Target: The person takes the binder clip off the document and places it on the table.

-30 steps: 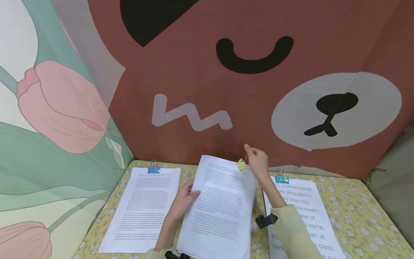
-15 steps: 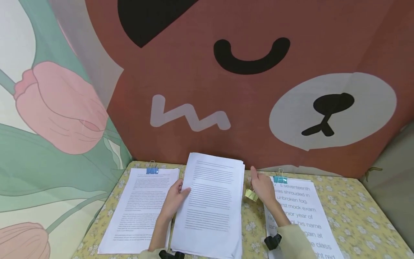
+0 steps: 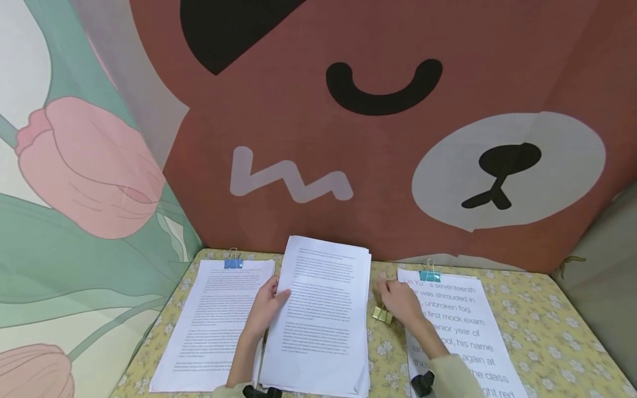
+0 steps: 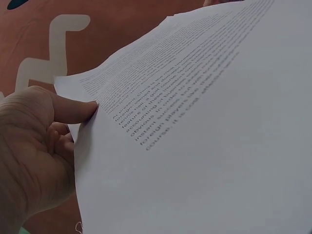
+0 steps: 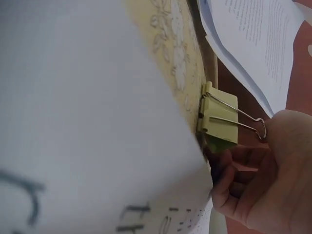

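Note:
My left hand (image 3: 267, 307) grips the left edge of a middle stack of printed sheets (image 3: 318, 309), thumb on top, fingers behind. In the left wrist view the thumb presses the paper (image 4: 195, 161) near its edge, and the sheets tilt up. A yellow binder clip (image 3: 382, 315) is low over the flowered tablecloth, right of the stack. My right hand (image 3: 402, 303) holds it with curled fingers; in the right wrist view the clip (image 5: 222, 117) has its wire handles reaching the thumb side of the hand (image 5: 263, 180). The middle stack carries no clip along its top edge.
On the left lies a printed stack (image 3: 209, 326) with a blue binder clip (image 3: 233, 261). A large-print stack (image 3: 468, 331) with a teal clip (image 3: 430, 273) lies under the right forearm. The flowered tablecloth (image 3: 552, 331) extends right; a bear-print curtain (image 3: 278, 221) hangs behind.
The yellow binder clip has come off the middle stack's top right corner and moved down and right with my right hand. The stack, in my left hand, has shifted left and slightly down.

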`<act>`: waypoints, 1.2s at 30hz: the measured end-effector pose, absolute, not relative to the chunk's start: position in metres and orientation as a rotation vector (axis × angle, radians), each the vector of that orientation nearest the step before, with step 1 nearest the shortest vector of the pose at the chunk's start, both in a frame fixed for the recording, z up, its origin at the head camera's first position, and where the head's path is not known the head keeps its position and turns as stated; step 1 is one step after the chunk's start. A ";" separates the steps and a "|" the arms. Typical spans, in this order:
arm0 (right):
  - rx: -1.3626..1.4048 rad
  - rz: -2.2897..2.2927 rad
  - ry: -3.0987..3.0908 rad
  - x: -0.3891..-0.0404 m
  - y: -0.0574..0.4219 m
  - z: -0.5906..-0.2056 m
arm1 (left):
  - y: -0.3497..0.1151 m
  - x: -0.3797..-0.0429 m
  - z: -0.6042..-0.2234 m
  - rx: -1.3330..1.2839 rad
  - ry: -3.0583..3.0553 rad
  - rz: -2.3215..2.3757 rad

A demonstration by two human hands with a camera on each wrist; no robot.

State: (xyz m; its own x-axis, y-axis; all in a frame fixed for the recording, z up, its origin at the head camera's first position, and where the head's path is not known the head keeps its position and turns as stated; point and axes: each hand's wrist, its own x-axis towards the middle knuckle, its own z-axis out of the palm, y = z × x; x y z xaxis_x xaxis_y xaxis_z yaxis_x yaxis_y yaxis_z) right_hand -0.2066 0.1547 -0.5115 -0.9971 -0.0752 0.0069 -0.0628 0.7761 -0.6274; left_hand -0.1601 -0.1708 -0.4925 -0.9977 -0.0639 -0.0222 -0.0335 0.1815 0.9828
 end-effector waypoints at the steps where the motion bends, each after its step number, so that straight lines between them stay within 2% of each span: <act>1: -0.137 -1.038 2.940 -0.206 0.156 -0.510 | -0.170 -0.160 -0.493 0.099 -2.401 -1.988; 13: -0.309 -1.027 3.076 -0.200 0.184 -0.494 | -0.167 -0.162 -0.493 0.105 -2.447 -1.951; 21: -0.193 -1.027 3.063 -0.192 0.204 -0.495 | -0.166 -0.161 -0.497 0.165 -2.466 -1.919; 28: -0.120 -1.045 3.074 -0.176 0.222 -0.492 | -0.163 -0.162 -0.503 0.344 -2.529 -1.821; 36: 0.016 -0.997 3.091 -0.156 0.241 -0.490 | -0.160 -0.164 -0.504 0.435 -2.603 -1.643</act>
